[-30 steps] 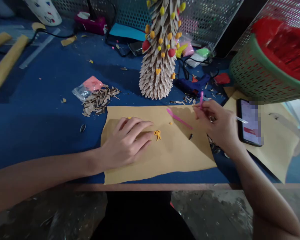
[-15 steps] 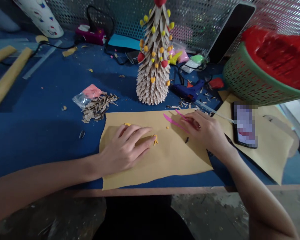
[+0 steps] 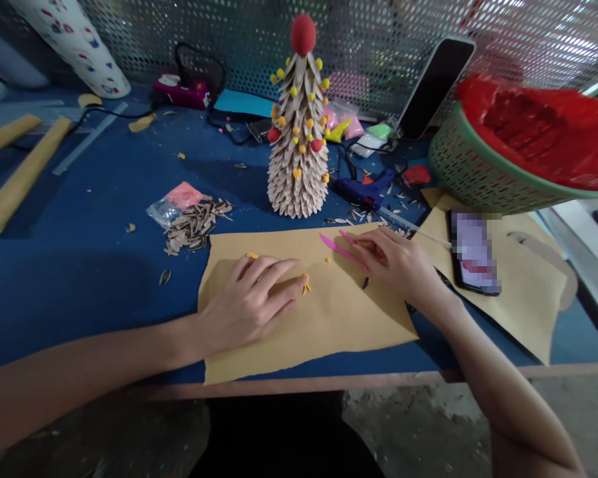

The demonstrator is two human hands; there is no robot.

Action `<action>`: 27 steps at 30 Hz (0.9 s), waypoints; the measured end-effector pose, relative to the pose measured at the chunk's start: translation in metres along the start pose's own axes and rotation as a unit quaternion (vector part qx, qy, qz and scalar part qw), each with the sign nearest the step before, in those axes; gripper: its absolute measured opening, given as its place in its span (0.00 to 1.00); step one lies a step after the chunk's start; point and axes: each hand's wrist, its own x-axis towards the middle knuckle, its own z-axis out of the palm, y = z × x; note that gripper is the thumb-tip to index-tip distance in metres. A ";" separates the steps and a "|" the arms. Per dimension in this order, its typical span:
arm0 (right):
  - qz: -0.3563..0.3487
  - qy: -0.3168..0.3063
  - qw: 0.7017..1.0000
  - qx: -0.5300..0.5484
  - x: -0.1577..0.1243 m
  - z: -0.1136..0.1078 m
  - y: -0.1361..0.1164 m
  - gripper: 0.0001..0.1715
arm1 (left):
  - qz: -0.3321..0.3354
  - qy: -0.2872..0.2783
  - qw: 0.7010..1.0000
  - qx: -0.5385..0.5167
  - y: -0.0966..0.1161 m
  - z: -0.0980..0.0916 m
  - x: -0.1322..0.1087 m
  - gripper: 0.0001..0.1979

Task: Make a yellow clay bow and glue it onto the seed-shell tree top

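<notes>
My left hand (image 3: 254,302) rests on a sheet of tan paper (image 3: 289,338), fingers stretched out and apart. Its index fingertip touches a small orange-yellow clay piece with split strands (image 3: 306,285). More yellow clay (image 3: 252,255) peeks out behind that hand. At the sheet's right side, my right hand (image 3: 401,262) has its fingers closed around the end of a thin pink modelling tool (image 3: 347,235). A second pink tool, a blade-shaped one (image 3: 341,250), lies on the paper under those fingers. Between the hands sit a tiny orange clay bit (image 3: 327,259) and a dark seed (image 3: 365,283).
Behind the paper stands a cone tree of seed shells (image 3: 299,189) with clay balls. Loose shells (image 3: 197,226) lie left, near a bag of pink clay (image 3: 184,195). To the right are a blue glue gun (image 3: 363,189), a phone (image 3: 473,255) and a green basket (image 3: 478,166).
The view has tilted up slightly and shifted right, so the tree's red top ball now shows whole. Both hands stay in nearly the same places on the paper.
</notes>
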 end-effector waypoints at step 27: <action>0.029 0.089 0.996 -0.008 0.158 -0.011 0.116 0.06 | 0.004 0.009 1.000 -0.022 -0.005 0.006 0.001 0.14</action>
